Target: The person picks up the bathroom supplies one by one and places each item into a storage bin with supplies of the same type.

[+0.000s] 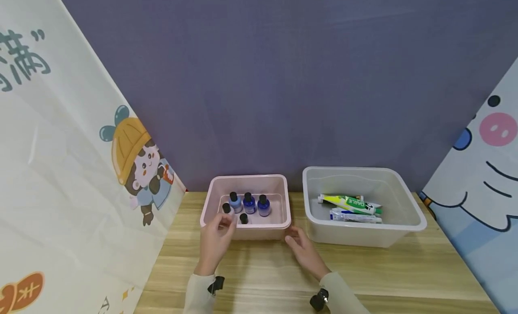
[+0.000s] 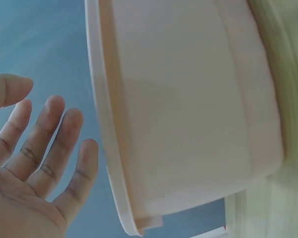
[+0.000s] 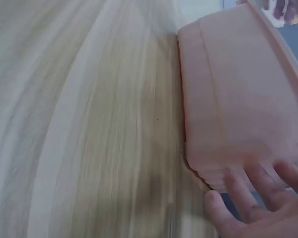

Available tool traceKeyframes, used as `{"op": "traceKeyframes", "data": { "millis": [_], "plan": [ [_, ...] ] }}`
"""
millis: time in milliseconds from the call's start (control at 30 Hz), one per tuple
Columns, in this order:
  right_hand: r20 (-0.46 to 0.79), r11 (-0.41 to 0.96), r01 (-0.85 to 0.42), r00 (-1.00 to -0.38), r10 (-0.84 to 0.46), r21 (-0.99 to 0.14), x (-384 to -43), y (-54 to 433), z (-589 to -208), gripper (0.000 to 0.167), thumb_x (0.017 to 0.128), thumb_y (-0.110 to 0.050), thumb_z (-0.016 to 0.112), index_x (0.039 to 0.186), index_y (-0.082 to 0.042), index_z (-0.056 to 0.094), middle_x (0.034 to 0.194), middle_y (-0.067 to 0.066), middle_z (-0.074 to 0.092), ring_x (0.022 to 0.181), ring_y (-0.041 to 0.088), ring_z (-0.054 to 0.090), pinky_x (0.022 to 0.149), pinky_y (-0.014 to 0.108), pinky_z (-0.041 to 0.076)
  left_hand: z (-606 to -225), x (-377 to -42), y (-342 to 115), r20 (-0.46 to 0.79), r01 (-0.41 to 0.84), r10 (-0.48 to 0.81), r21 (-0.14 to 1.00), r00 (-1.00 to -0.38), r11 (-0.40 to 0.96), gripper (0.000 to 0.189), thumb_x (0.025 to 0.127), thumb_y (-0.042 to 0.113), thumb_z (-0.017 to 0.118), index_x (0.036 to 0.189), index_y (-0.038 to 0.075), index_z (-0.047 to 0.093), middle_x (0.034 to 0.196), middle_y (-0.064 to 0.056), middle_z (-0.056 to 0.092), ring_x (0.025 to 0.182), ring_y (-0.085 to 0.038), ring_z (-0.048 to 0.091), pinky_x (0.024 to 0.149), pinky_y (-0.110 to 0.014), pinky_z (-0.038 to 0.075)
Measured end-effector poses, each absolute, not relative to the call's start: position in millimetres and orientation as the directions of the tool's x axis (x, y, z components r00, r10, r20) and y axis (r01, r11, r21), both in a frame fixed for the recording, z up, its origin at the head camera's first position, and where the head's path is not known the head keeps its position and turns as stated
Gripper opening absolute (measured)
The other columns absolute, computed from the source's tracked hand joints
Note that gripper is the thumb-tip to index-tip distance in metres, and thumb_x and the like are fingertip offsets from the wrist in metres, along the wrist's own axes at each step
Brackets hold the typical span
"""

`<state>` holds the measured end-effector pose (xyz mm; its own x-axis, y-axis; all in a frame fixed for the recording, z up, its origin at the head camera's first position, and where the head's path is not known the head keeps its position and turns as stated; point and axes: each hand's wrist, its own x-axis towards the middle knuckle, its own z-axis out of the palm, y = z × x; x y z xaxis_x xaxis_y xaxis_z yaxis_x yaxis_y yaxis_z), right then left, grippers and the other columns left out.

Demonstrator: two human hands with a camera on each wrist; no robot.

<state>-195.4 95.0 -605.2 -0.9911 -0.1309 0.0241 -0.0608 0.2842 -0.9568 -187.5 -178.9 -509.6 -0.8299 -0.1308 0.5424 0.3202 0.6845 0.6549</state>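
A pink plastic bin (image 1: pixel 252 233) stands on the table, with several small black-capped bottles upright inside. Among them are a light blue bottle (image 1: pixel 235 203) and two dark blue bottles, one in the middle (image 1: pixel 249 205) and one at the right (image 1: pixel 264 207). Over the bin's front left rim is my left hand (image 1: pixel 215 243), beside a black-capped bottle (image 1: pixel 226 208); the left wrist view shows its fingers (image 2: pixel 57 161) spread loosely with nothing in them. My right hand (image 1: pixel 306 253) is at the bin's front right corner, fingers (image 3: pixel 263 186) extended along its end wall; contact is unclear.
To the right stands a larger whitish bin (image 1: pixel 352 233) holding several toothpaste tubes, among them a yellow-green tube (image 1: pixel 350 203). Behind both bins rises a blue-grey backdrop (image 1: pixel 283 89). Printed cartoon sheets flank the wooden table (image 1: pixel 259 278).
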Motion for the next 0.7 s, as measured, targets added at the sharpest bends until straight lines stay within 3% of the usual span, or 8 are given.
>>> {"op": "traceKeyframes", "data": {
  "millis": [200,400,533,700],
  "plan": [
    [0.045,0.304,-0.142,-0.951,-0.305,-0.942,-179.8,117.6,-589.9,0.029,0.102,-0.023,0.062,0.125,-0.005,0.063,0.120,0.015,0.069,0.107,0.012,0.065,0.094,0.025,0.054,-517.0,-179.8,-183.1,0.556,0.308,-0.108,0.600,-0.824,0.738,0.013,0.083,0.009,0.081,0.090,0.012,0.071,0.080,0.003,0.072,0.075,-0.012,0.067,0.072,-0.034,0.058],
    [0.056,0.327,-0.237,-0.876,-0.479,-0.915,-168.8,145.8,-556.0,0.026,0.104,-0.028,0.060,0.125,-0.014,0.064,0.117,0.007,0.072,0.105,0.009,0.066,0.089,0.024,0.054,-513.7,-178.1,-189.0,0.575,0.317,-0.064,0.538,-0.816,0.781,0.014,0.082,0.010,0.081,0.090,0.015,0.071,0.079,0.003,0.071,0.077,-0.016,0.067,0.073,-0.038,0.056],
    [0.147,0.276,-0.319,-0.853,-0.501,-0.907,-164.8,161.7,-531.7,0.024,0.105,-0.020,0.059,0.126,-0.011,0.065,0.113,0.004,0.074,0.101,0.016,0.071,0.085,0.026,0.057,-507.0,-182.4,-196.2,0.593,0.340,-0.019,0.488,-0.805,0.804,0.016,0.081,0.010,0.082,0.088,0.015,0.069,0.082,0.002,0.073,0.079,-0.017,0.068,0.074,-0.037,0.056],
    [0.367,0.172,-0.475,-0.823,-0.434,-0.863,-163.2,183.2,-504.3,0.022,0.102,-0.001,0.057,0.121,-0.003,0.066,0.105,0.007,0.074,0.092,0.016,0.073,0.079,0.028,0.060,-497.5,-190.5,-205.9,0.564,0.305,-0.007,0.456,-0.826,0.836,0.020,0.082,0.016,0.084,0.098,0.012,0.072,0.092,-0.002,0.075,0.087,-0.022,0.069,0.076,-0.043,0.055]
  ]
}}
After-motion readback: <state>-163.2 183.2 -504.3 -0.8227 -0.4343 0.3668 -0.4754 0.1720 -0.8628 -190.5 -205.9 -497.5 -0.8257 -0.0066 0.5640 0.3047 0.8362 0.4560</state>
